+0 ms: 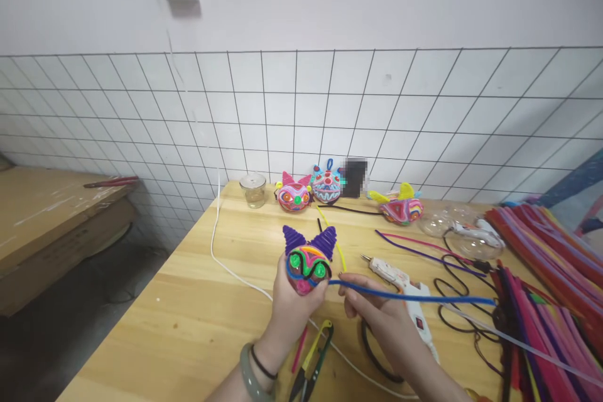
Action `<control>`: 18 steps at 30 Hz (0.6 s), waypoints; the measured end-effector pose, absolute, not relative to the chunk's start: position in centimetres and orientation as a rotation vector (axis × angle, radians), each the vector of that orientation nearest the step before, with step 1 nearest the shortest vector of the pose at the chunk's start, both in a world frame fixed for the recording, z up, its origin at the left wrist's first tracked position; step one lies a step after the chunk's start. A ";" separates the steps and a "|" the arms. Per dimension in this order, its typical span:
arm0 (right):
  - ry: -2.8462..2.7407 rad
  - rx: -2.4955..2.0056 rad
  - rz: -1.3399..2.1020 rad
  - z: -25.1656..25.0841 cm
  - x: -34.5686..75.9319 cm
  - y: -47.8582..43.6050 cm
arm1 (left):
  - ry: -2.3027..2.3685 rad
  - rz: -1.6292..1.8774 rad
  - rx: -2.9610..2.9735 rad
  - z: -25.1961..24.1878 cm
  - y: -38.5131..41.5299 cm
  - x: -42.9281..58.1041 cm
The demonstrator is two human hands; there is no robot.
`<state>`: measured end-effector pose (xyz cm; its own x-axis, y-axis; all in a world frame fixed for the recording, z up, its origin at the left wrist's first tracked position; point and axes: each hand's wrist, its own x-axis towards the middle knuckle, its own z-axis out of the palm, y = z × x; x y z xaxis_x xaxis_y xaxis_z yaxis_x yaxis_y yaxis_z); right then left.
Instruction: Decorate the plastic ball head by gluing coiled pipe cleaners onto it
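Purple-eared ornament (308,262) is gripped by the left hand's (293,309) fingers above the counter (188,301), inward of its left edge; the right hand's (379,314) fingers pinch a blue pipe cleaner (424,298) leading from it. Three similar ornaments (326,186) sit near the far edge.

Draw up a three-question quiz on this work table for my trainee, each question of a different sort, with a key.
1. Multiple choice: what colour are the ears on the craft figure in the left hand?
a) yellow
b) purple
c) white

2. True or false: in the picture, the glue gun lies further right than the glass cup.

3. Fill in the missing word: the right hand holds a ____ fuzzy stem.

Key: 1 b; 2 true; 3 blue.
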<state>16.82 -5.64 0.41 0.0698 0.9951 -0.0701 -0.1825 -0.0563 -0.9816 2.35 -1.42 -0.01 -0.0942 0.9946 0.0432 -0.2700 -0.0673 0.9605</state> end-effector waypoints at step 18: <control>-1.553 -1.172 0.260 1.8 18.2 -9.1 | 1.212 1.478 1.017 -0.7 -0.4 1.5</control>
